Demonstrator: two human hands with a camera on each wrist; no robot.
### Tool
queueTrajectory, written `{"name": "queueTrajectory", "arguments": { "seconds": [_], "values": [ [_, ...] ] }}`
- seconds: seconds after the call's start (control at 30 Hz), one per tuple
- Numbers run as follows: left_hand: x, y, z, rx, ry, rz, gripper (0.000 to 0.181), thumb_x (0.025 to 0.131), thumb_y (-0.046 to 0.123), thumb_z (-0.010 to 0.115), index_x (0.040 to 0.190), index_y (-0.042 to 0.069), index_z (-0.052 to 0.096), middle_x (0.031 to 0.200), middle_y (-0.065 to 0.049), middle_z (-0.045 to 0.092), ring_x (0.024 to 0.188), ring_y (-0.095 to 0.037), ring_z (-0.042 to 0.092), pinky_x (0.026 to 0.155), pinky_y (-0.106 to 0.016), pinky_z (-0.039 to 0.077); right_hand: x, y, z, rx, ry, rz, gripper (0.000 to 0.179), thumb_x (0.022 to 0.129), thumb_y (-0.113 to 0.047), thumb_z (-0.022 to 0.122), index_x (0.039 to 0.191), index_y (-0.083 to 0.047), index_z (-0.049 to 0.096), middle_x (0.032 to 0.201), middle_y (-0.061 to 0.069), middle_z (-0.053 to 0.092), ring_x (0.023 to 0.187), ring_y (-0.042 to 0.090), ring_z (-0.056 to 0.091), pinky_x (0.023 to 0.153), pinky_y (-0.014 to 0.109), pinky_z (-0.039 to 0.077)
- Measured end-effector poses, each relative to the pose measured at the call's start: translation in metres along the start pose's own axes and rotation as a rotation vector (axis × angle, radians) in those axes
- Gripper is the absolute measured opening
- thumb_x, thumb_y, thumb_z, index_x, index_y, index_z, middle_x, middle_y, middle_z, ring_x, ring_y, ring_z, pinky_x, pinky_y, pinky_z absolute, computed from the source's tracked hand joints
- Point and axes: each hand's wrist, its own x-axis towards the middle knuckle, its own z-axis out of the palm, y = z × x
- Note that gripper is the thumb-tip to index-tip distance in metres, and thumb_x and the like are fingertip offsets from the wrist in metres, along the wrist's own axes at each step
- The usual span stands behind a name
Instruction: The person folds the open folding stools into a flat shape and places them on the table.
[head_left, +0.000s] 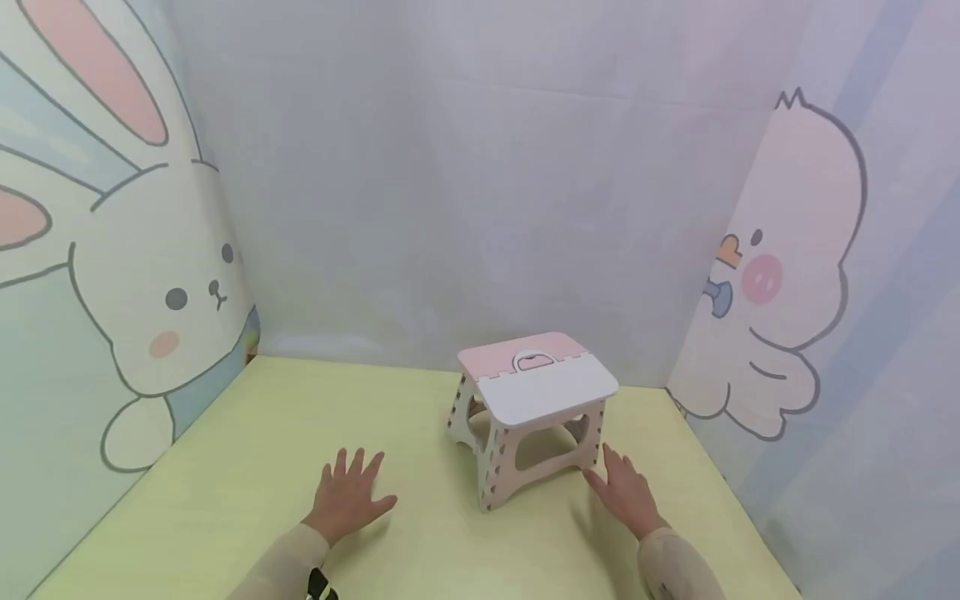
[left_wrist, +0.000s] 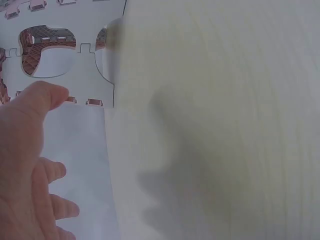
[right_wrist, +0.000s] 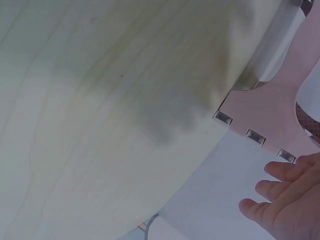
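Note:
A small folding step stool (head_left: pixel 547 392) stands unfolded on the table, its top half pink and half white with a carry handle in the middle. To its front left, my left hand (head_left: pixel 347 496) hovers with fingers spread, holding nothing. My right hand (head_left: pixel 626 492) is by the stool's right front leg, fingers extended; whether it touches the leg cannot be told. The left wrist view has the stool's white side (left_wrist: pixel 60 65) beyond my left thumb (left_wrist: pixel 47 95). In the right wrist view, a pink leg (right_wrist: pixel 270 115) lies beyond my right fingers (right_wrist: pixel 280 190).
The pale yellow tabletop (head_left: pixel 247 467) reaches back to a grey-white curtain (head_left: pixel 480 183). A rabbit drawing (head_left: pixel 157 275) covers the left wall, and a chick drawing (head_left: pixel 787 275) is on the right wall. Both hands cast shadows on the table.

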Motion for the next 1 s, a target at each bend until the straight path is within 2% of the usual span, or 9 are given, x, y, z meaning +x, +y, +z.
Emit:
{"name": "queueTrajectory", "arguments": {
  "seconds": [0.13,0.23,0.33,0.43,0.63,0.8,0.9,1.0],
  "values": [
    [0.003,0.011,-0.004,-0.190,-0.057,0.011,0.061,0.087,0.036,0.065,0.133,-0.001,0.051,0.133,-0.032,0.047,0.124,-0.060,0.031,0.097,-0.070,0.025,0.012,0.000,-0.007,0.258,-0.027,0.103,0.073,0.099,-0.028,0.047,0.141,0.021,0.012,0.136,0.044,0.032,0.119,0.057,0.040,0.097,0.062,0.033],
    [0.005,0.019,-0.006,-0.409,-0.119,0.015,0.055,0.090,0.026,0.064,0.133,-0.005,0.049,0.133,-0.030,0.048,0.125,-0.056,0.035,0.100,-0.066,0.026,0.022,-0.001,-0.010,0.444,-0.057,0.191,0.073,0.101,-0.027,0.043,0.145,0.016,0.003,0.143,0.042,0.020,0.128,0.056,0.028,0.103,0.061,0.025],
    [0.007,0.028,-0.006,-0.602,-0.188,0.026,0.053,0.093,0.022,0.060,0.135,-0.008,0.046,0.136,-0.029,0.047,0.126,-0.050,0.039,0.101,-0.060,0.029,0.029,-0.003,-0.011,0.533,-0.088,0.243,0.074,0.100,-0.028,0.042,0.146,0.012,0.001,0.146,0.040,0.016,0.132,0.055,0.020,0.105,0.061,0.021],
    [0.009,0.037,-0.004,-0.719,-0.246,0.044,0.053,0.095,0.021,0.058,0.136,-0.009,0.043,0.137,-0.030,0.045,0.125,-0.049,0.040,0.098,-0.060,0.034,0.035,-0.004,-0.010,0.586,-0.101,0.249,0.077,0.099,-0.028,0.043,0.146,0.012,-0.002,0.147,0.040,0.011,0.134,0.055,0.016,0.106,0.060,0.020],
    [0.016,0.054,0.001,-0.781,-0.301,0.099,0.055,0.096,0.023,0.057,0.138,-0.009,0.040,0.137,-0.031,0.043,0.125,-0.050,0.040,0.096,-0.061,0.035,0.044,-0.008,-0.010,0.701,-0.090,0.235,0.078,0.098,-0.026,0.045,0.147,0.010,-0.004,0.150,0.037,0.004,0.137,0.051,0.007,0.109,0.056,0.017],
    [0.019,0.063,0.006,-0.802,-0.325,0.115,0.057,0.096,0.022,0.056,0.140,-0.010,0.037,0.139,-0.032,0.041,0.126,-0.050,0.039,0.098,-0.061,0.033,0.047,-0.011,-0.011,0.735,-0.091,0.232,0.078,0.097,-0.024,0.046,0.148,0.008,-0.003,0.152,0.033,0.001,0.139,0.049,0.002,0.110,0.056,0.012],
    [0.023,0.068,0.009,-0.815,-0.341,0.101,0.062,0.096,0.024,0.057,0.144,-0.008,0.032,0.142,-0.032,0.037,0.128,-0.050,0.036,0.100,-0.061,0.031,0.048,-0.010,-0.010,0.718,-0.072,0.241,0.078,0.095,-0.025,0.048,0.149,0.007,0.001,0.151,0.034,0.011,0.139,0.049,0.009,0.109,0.057,0.014],
    [0.027,0.073,0.012,-0.820,-0.348,0.072,0.067,0.095,0.024,0.057,0.146,-0.006,0.026,0.146,-0.030,0.033,0.131,-0.049,0.033,0.102,-0.060,0.028,0.049,-0.006,-0.008,0.703,-0.046,0.242,0.071,0.095,-0.023,0.050,0.149,0.007,0.013,0.143,0.034,0.029,0.133,0.047,0.028,0.107,0.057,0.023]
  ]
}}
